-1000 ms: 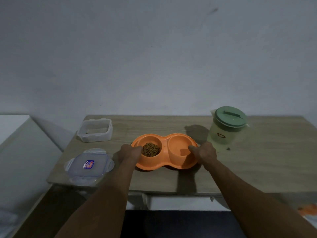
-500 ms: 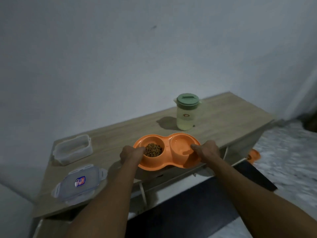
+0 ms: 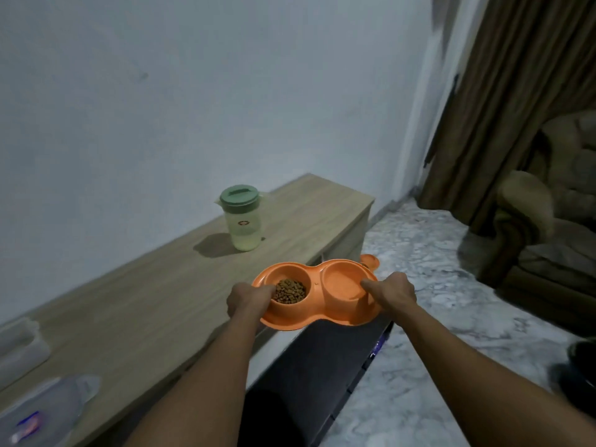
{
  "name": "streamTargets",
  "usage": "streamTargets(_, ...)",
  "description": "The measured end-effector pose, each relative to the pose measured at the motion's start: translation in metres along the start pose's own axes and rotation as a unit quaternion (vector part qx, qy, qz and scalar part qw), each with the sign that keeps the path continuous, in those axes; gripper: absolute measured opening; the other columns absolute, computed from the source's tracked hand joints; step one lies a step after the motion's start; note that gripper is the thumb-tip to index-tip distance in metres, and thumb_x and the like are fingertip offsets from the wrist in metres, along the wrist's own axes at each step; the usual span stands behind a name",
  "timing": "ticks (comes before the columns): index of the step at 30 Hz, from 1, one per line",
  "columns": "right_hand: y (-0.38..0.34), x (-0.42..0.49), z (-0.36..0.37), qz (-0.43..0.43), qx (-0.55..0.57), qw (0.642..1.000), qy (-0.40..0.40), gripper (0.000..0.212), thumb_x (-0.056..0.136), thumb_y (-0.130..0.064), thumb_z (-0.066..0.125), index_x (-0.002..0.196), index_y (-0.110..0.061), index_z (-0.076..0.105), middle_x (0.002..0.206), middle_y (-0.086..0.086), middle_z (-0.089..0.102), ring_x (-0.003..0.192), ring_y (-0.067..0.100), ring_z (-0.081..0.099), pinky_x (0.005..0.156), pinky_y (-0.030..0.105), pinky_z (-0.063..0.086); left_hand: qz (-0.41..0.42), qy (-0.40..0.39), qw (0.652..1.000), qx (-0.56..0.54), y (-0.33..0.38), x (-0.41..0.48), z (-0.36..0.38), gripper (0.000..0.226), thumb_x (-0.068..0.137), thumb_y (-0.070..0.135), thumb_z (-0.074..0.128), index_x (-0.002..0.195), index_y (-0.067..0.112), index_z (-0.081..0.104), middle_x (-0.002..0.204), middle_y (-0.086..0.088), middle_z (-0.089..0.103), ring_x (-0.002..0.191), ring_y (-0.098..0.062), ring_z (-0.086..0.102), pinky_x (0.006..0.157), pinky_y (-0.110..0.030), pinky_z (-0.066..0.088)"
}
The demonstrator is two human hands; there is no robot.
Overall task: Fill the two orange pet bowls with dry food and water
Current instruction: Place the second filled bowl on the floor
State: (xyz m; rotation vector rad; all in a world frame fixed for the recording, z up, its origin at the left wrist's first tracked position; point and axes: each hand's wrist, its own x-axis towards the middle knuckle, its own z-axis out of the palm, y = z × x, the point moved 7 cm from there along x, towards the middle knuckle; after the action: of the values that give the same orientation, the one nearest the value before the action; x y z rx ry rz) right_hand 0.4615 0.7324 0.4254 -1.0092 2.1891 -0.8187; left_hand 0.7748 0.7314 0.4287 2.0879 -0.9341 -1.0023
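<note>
I hold the orange double pet bowl (image 3: 317, 279) in the air past the table's front edge, above the floor. My left hand (image 3: 246, 300) grips its left end and my right hand (image 3: 392, 293) grips its right end. The left cup holds brown dry food (image 3: 289, 291). The right cup (image 3: 343, 280) looks glossy inside; I cannot tell for sure that it holds water. The translucent pitcher with a green lid (image 3: 242, 217) stands on the wooden table (image 3: 154, 295), back left of the bowl.
A clear food container (image 3: 19, 346) and its lid (image 3: 45, 411) lie at the table's near left end. Marble floor (image 3: 451, 301) spreads to the right, with a dark mat (image 3: 316, 375) below me, another small orange object (image 3: 370, 261) behind the bowl, a brown sofa (image 3: 548, 227) and curtain (image 3: 503, 91).
Both hands lifted the double bowl off the table and carried it right, out over the floor. My view swung right, bringing the floor, sofa and curtain into sight.
</note>
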Motion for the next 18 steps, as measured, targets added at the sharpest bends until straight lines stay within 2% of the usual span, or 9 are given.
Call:
streamTargets(2,0.014,0.011,-0.022,0.018,0.003,1.000,0.019,0.041,0.073,-0.041,0.079,0.075,-0.008,0.055,0.093,0.018,0.067,0.092,0.038,0.067,0.080,0.044,0.057,0.011,-0.021,1.000,0.008,0.015,-0.006,0.025,0.048,0.075,0.029,0.076,0.110,-0.001,0.065,0.111,-0.021,0.068,0.097,-0.037,0.066,0.073,-0.039,0.057)
streamTargets(4,0.033,0.026,-0.047,0.042,0.013,0.998,0.039,0.045,0.070,-0.044,0.079,0.079,-0.006,0.057,0.094,0.020,0.068,0.088,0.039,0.068,0.079,0.049,0.059,0.025,-0.044,0.998,0.021,0.034,-0.016,0.056,0.048,0.076,0.027,0.075,0.113,-0.001,0.063,0.112,-0.022,0.067,0.092,-0.037,0.066,0.057,-0.038,0.056)
streamTargets(5,0.044,0.035,-0.061,0.051,0.017,0.997,0.046,0.046,0.070,-0.044,0.079,0.079,-0.005,0.057,0.093,0.020,0.068,0.086,0.039,0.068,0.078,0.050,0.060,0.030,-0.054,0.998,0.021,0.044,-0.020,0.074,0.049,0.077,0.027,0.075,0.114,-0.001,0.063,0.113,-0.022,0.067,0.092,-0.036,0.066,0.058,-0.038,0.055)
streamTargets(7,0.064,0.051,-0.090,0.074,0.025,0.995,0.063,0.046,0.071,-0.043,0.079,0.083,-0.003,0.060,0.091,0.019,0.069,0.083,0.037,0.069,0.075,0.049,0.061,0.046,-0.072,0.996,0.028,0.064,-0.030,0.113,0.050,0.076,0.028,0.076,0.115,-0.001,0.063,0.114,-0.021,0.067,0.099,-0.036,0.066,0.072,-0.037,0.055)
streamTargets(8,0.071,0.059,-0.104,0.077,0.029,0.994,0.071,0.046,0.073,-0.043,0.079,0.084,-0.002,0.061,0.090,0.019,0.069,0.080,0.036,0.069,0.074,0.048,0.061,0.047,-0.083,0.995,0.022,0.072,-0.035,0.131,0.053,0.073,0.030,0.077,0.113,-0.002,0.064,0.111,-0.021,0.069,0.098,-0.037,0.067,0.074,-0.035,0.054)
streamTargets(11,0.097,0.094,-0.148,0.094,0.042,0.990,0.096,0.045,0.076,-0.041,0.078,0.087,-0.001,0.062,0.088,0.018,0.067,0.076,0.035,0.067,0.071,0.045,0.061,0.050,-0.105,0.993,0.028,0.095,-0.040,0.197,0.058,0.056,0.034,0.076,0.102,-0.002,0.069,0.095,-0.020,0.072,0.084,-0.036,0.070,0.076,-0.041,0.060)
streamTargets(14,0.119,0.134,-0.187,0.103,0.041,0.988,0.107,0.047,0.075,-0.042,0.078,0.087,0.000,0.061,0.091,0.019,0.068,0.076,0.035,0.068,0.072,0.046,0.061,0.063,-0.113,0.991,0.033,0.122,-0.055,0.253,0.043,0.064,0.030,0.078,0.092,-0.002,0.071,0.093,-0.019,0.072,0.084,-0.035,0.070,0.072,-0.037,0.059)
streamTargets(18,0.145,0.193,-0.246,0.110,0.026,0.987,0.118,0.056,0.070,-0.045,0.078,0.100,-0.001,0.064,0.100,0.019,0.070,0.089,0.037,0.069,0.080,0.049,0.059,0.068,-0.135,0.988,0.029,0.165,-0.069,0.335,0.047,0.060,0.034,0.079,0.091,0.000,0.071,0.094,-0.020,0.072,0.085,-0.035,0.070,0.077,-0.044,0.060)
